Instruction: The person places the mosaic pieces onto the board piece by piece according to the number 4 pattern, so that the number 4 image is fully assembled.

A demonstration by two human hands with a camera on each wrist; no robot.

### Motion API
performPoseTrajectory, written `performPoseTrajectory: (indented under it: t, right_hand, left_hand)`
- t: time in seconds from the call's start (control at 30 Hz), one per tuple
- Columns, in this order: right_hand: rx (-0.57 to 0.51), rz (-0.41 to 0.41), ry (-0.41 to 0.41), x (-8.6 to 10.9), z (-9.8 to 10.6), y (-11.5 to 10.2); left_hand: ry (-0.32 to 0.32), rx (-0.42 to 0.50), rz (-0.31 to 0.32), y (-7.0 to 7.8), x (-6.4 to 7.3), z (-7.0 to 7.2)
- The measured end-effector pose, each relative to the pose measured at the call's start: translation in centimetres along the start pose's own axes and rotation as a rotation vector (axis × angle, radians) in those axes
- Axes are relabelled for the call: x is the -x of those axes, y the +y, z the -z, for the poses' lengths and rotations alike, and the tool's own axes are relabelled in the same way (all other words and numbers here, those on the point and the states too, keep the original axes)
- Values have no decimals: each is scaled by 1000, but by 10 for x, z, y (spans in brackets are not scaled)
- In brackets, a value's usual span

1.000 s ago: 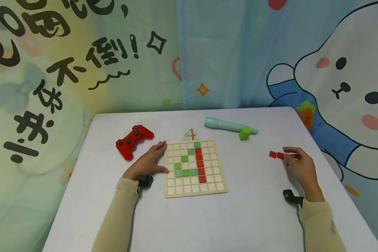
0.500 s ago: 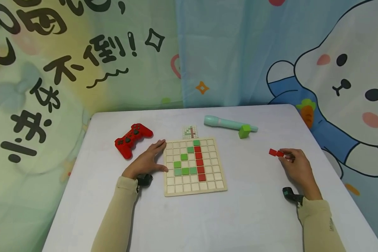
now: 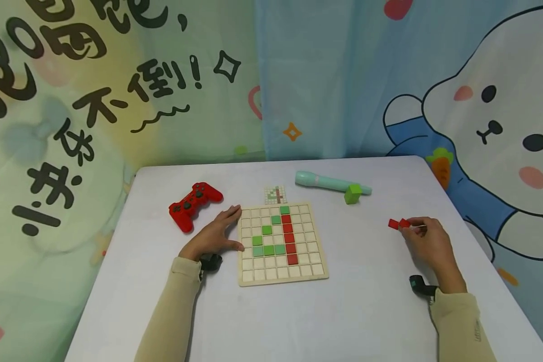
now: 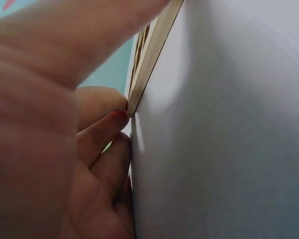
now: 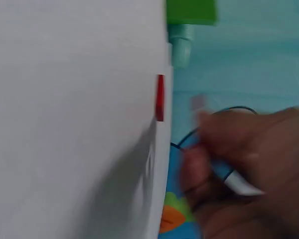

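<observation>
A pale wooden grid board (image 3: 283, 271) lies mid-table in the head view. Several green tiles (image 3: 267, 230) and a column of red tiles (image 3: 289, 238) sit in its squares. My left hand (image 3: 212, 235) rests at the board's left edge, thumb and fingers spread; in the left wrist view the fingertips touch the board's side (image 4: 152, 57). On the right, my right hand (image 3: 427, 239) pinches a small red tile (image 3: 404, 223) between thumb and fingertips. A second red tile (image 3: 393, 224) lies on the table just left of it. The right wrist view is blurred at the fingers.
A red game controller (image 3: 193, 205) lies left of the board. Behind the board is a small pattern card (image 3: 275, 195). A mint-green flashlight-shaped object (image 3: 321, 181) lies at the back, with a green cube (image 3: 353, 193) in front of it. The white table (image 3: 344, 311) backs onto a printed curtain.
My right fingers have closed on the nearer red tile and raised it slightly. The left hand stays at the board's edge. The head view has shifted a little.
</observation>
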State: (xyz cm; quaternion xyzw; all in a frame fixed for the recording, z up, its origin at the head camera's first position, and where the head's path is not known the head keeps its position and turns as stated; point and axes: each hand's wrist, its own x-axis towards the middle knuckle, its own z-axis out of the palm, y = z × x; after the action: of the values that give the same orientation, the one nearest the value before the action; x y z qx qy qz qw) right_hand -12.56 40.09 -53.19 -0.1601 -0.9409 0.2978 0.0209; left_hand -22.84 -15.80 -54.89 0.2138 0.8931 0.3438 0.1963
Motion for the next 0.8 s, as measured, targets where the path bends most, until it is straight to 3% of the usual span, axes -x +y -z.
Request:
performPoseTrajectory:
  t: [0.1,0.27,0.4,0.53,0.7,0.8]
  right_hand:
    - [-20,110,-9,12,4,-20]
    - [-75,469,-40,31,-2,-67]
    - [-115,683,-157,48,-25,-102]
    - [-137,778,-330,62,-55,-126]
    - [-114,773,-514,70,-84,-141]
    - [-112,780,-566,72,-95,-146]
  left_hand:
    - [-4,-9,1,1,0,-2]
    - [2,-11,8,3,0,-1]
    - [-2,-11,13,2,-1,0]
    - [2,-10,12,2,-1,0]
    - [5,-8,6,1,-1,-1]
    - [5,-14,0,1,-1,-2]
